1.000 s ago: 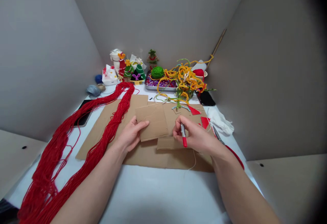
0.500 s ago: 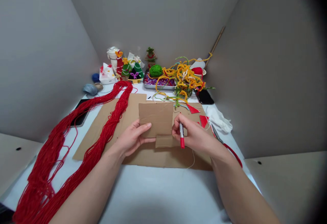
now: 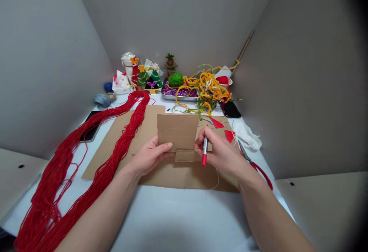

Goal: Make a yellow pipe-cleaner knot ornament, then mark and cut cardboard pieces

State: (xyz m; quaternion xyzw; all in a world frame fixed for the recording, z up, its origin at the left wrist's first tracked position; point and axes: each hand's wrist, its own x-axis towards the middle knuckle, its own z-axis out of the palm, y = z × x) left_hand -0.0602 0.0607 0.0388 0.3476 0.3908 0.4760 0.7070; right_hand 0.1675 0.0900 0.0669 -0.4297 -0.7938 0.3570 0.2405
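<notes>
My left hand (image 3: pixel 153 154) grips a squarish brown cardboard piece (image 3: pixel 178 131) by its lower left, thumb in front and fingers behind. A smaller cardboard strip (image 3: pixel 185 155) sits at the lower edge of that piece; whether the two are joined, I cannot tell. In my right hand (image 3: pixel 214 146) is a marker (image 3: pixel 205 150) with a white barrel and a red end pointing toward me. The fingertips of this hand are at the right side of both cardboard pieces. Underneath lies a large flat cardboard sheet (image 3: pixel 163 177).
A long hank of red yarn (image 3: pixel 115 156) runs down the left, across a dark tablet (image 3: pixel 90 129). At right lie red-handled scissors (image 3: pixel 257 167), white tissue (image 3: pixel 247 135) and red scraps (image 3: pixel 217 123). Tangled yellow yarn (image 3: pixel 211 87) and a bead tray (image 3: pixel 181 98) stand at the back.
The cardboard piece has tipped and risen slightly, shifting a little to the right with my left hand. The marker in my right hand leans slightly differently.
</notes>
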